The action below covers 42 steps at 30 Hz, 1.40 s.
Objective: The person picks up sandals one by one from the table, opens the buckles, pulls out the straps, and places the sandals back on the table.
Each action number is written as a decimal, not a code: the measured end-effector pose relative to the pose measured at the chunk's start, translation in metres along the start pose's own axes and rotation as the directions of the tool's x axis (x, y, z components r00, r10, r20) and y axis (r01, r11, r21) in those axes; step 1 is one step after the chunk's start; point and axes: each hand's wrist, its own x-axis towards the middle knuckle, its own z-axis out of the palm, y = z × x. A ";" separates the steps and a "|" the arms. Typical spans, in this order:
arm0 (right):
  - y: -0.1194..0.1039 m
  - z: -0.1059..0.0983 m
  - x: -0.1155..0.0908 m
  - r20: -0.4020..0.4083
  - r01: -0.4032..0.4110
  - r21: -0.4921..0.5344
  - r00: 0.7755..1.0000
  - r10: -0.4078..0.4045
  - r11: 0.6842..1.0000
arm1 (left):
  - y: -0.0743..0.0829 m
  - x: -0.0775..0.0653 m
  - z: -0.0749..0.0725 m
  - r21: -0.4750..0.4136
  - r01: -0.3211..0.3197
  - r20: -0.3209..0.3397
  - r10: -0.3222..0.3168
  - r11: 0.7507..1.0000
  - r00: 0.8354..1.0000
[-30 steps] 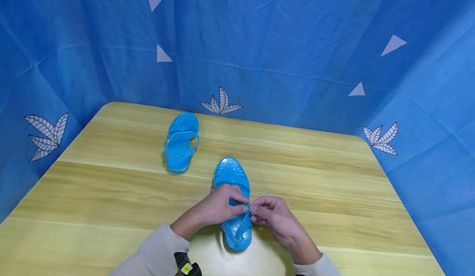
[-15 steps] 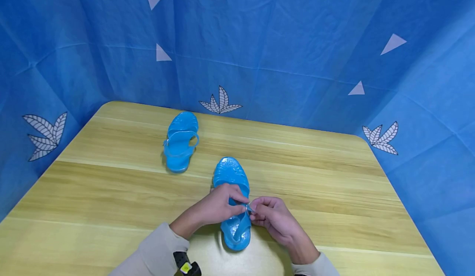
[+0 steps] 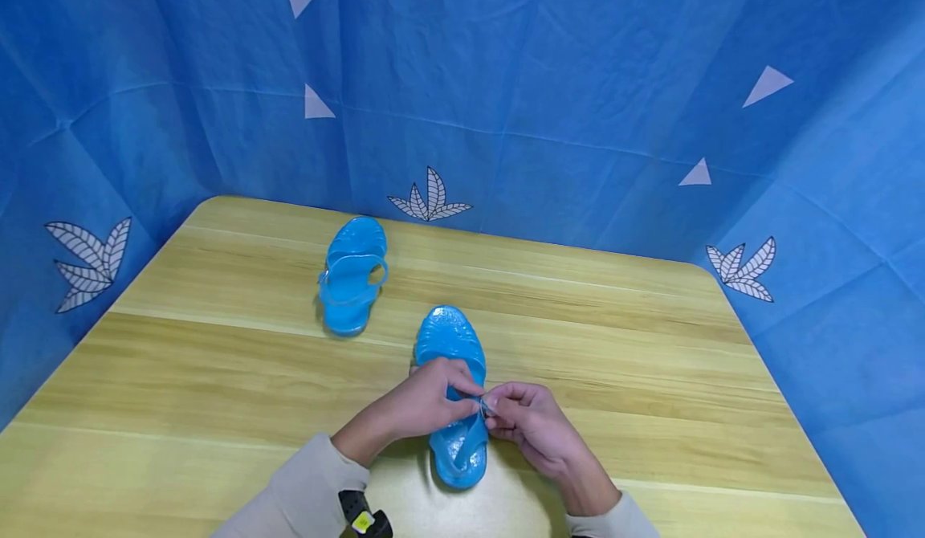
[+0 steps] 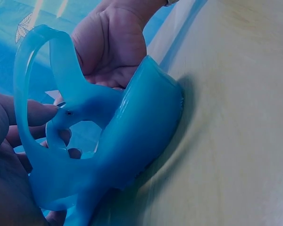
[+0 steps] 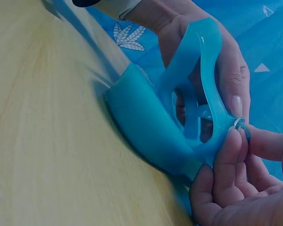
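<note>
A glossy blue sandal (image 3: pixel 448 333) lies sole down on the table, toe pointing away from me. My left hand (image 3: pixel 435 400) reaches over its middle from the left and holds the ankle strap (image 5: pixel 210 75) beside a small metal buckle (image 5: pixel 239 123). From the right, my right hand (image 3: pixel 535 427) pinches the strap's end at that buckle between thumb and forefinger. Both hands' fingertips meet at the sandal's right side. In the left wrist view, the sandal's heel (image 4: pixel 153 101) shows on the table. Fingers cover part of the buckle.
A matching blue sandal (image 3: pixel 357 237) stands farther back on the left, its ankle strap looped over the heel. The wood-patterned table (image 3: pixel 614 321) has rounded back corners. A blue curtain (image 3: pixel 578 80) with white leaves and triangles surrounds it.
My right fingertips have shifted slightly left, closer to the buckle, with the strap's end between them. The left hand and both sandals stay nearly still.
</note>
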 end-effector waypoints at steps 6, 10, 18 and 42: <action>-0.002 0.004 0.000 -0.053 -0.012 -0.021 0.999 0.010 1.000 | 0.000 -0.001 0.000 0.011 0.002 -0.013 -0.002 1.000 1.000; -0.002 0.003 0.000 -0.041 -0.015 -0.032 0.999 0.013 0.999 | -0.001 -0.001 0.000 0.026 -0.011 -0.018 0.012 1.000 1.000; -0.003 -0.006 -0.004 0.047 -0.022 -0.055 0.999 0.024 0.998 | -0.003 -0.001 0.000 0.037 -0.013 -0.012 0.014 0.999 1.000; -0.002 0.002 0.000 -0.034 0.007 -0.044 0.999 -0.009 0.999 | -0.002 -0.001 0.000 0.003 -0.002 -0.004 0.002 1.000 1.000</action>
